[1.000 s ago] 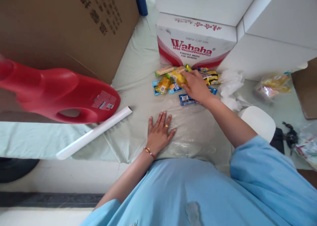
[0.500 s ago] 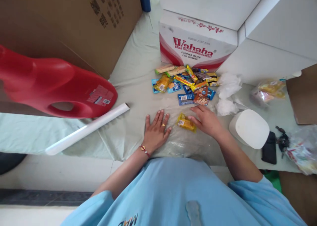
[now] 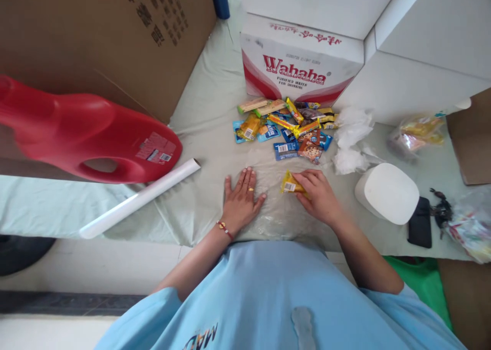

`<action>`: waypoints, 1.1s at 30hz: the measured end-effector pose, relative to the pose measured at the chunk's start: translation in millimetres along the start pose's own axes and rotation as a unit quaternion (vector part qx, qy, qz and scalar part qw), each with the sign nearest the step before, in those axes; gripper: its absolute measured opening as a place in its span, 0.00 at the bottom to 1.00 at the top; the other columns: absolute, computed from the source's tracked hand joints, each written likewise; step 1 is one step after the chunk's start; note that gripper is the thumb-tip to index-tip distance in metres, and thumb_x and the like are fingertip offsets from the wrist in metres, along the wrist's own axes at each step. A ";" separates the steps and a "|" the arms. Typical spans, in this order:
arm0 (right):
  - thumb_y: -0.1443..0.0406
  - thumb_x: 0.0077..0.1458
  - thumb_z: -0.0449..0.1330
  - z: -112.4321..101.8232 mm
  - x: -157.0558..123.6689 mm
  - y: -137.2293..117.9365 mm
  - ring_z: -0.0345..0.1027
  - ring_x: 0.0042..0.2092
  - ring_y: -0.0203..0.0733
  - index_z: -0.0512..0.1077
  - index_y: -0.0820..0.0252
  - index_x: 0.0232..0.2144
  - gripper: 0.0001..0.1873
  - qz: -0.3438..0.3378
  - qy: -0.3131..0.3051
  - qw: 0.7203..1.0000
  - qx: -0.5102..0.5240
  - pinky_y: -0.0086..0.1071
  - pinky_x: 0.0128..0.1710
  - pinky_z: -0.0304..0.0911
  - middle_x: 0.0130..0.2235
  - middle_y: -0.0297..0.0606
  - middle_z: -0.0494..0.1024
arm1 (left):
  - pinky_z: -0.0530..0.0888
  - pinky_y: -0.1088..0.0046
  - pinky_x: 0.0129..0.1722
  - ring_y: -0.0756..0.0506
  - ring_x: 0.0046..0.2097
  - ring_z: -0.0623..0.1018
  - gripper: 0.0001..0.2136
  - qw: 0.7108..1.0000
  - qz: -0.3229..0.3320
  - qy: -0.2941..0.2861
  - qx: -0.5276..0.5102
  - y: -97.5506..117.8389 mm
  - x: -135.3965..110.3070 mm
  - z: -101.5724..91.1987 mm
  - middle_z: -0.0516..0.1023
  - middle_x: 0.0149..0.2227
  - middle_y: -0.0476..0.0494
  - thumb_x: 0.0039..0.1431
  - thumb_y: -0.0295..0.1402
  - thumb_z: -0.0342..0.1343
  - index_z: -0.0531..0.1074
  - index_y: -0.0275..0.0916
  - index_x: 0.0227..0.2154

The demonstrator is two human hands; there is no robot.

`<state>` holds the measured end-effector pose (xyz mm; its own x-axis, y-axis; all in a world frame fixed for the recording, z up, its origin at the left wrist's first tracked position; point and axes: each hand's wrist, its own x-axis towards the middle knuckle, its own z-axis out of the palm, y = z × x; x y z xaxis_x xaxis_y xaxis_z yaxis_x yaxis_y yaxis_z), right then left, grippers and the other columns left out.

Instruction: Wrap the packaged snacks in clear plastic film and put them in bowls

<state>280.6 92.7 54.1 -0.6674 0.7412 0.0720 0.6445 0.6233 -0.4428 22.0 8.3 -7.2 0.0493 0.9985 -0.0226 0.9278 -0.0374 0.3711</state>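
Observation:
My left hand lies flat on the clear plastic bag spread over the pale green cloth, fingers stretched out and holding nothing. To its right, my right hand grips a small yellow snack packet between thumb and fingers, which cover its right end. Beyond both hands is a pile of wrapped snacks: a blue packet, a brown cookie packet, thin yellow bars, another yellow packet and green-ended wafer packs.
A red jug and a white tube lie at left, by a large cardboard box. Behind the snacks stands a Wahaha carton. Crumpled white plastic bags, a white container, a black phone and keys are at right.
My right hand has closed around the yellow packet and shifted it slightly to the right. My left hand stays flat in about the same place.

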 end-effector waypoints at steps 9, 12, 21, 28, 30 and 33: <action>0.64 0.66 0.62 6.5 -19.6 -4.0 0.62 0.63 0.56 0.72 0.56 0.60 0.21 -0.056 -0.003 0.996 0.063 0.55 0.64 0.62 0.63 0.50 0.72 | 0.48 0.42 0.75 0.36 0.77 0.57 0.36 0.983 0.151 0.034 -0.095 -38.8 -31.8 -20.2 0.58 0.76 0.36 0.64 0.32 0.52 0.52 0.45 0.75; 0.62 0.66 0.63 -11.1 -59.8 9.9 0.69 0.54 0.51 0.74 0.56 0.52 0.13 -0.080 -0.049 0.987 0.132 0.48 0.54 0.71 0.52 0.48 0.77 | 0.53 0.45 0.75 0.38 0.74 0.64 0.35 0.960 0.235 -0.031 -0.149 -56.3 -50.2 -25.6 0.68 0.71 0.38 0.57 0.25 0.50 0.61 0.44 0.69; 0.66 0.70 0.58 8.4 -105.5 24.6 0.72 0.52 0.49 0.76 0.55 0.40 0.06 -0.057 -0.009 0.989 0.136 0.46 0.54 0.70 0.45 0.44 0.81 | 0.70 0.52 0.64 0.40 0.60 0.79 0.09 0.966 0.168 -0.041 -0.193 -54.5 -27.7 -29.5 0.84 0.53 0.42 0.71 0.35 0.52 0.78 0.44 0.40; 0.61 0.69 0.57 -25.5 -39.7 44.0 0.74 0.38 0.43 0.76 0.57 0.40 0.09 0.126 -0.033 0.983 0.133 0.34 0.39 0.66 0.37 0.40 0.81 | 0.76 0.63 0.43 0.43 0.37 0.79 0.14 0.969 -0.073 -0.022 -0.235 -49.2 29.8 -44.5 0.81 0.36 0.44 0.67 0.45 0.52 0.76 0.41 0.38; 0.64 0.68 0.56 -31.9 -20.4 50.9 0.74 0.38 0.45 0.77 0.59 0.40 0.09 0.175 -0.069 0.981 0.043 0.34 0.39 0.65 0.37 0.42 0.82 | 0.76 0.62 0.44 0.42 0.39 0.78 0.11 0.965 -0.133 0.059 -0.217 -50.3 42.2 -44.9 0.80 0.38 0.43 0.65 0.42 0.53 0.75 0.41 0.39; 0.64 0.68 0.55 -42.0 4.4 53.1 0.74 0.45 0.52 0.79 0.60 0.43 0.13 0.183 -0.061 0.978 -0.082 0.38 0.43 0.64 0.42 0.47 0.83 | 0.75 0.59 0.49 0.40 0.47 0.77 0.08 0.936 -0.175 0.250 -0.176 -44.9 40.1 -52.0 0.78 0.44 0.39 0.64 0.36 0.55 0.75 0.40 0.42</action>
<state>327.6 139.5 68.5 -0.4138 0.8933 -0.1757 0.8929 0.3605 -0.2699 -36.9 52.1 23.5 -0.4960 0.8439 0.2042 0.6709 0.2232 0.7071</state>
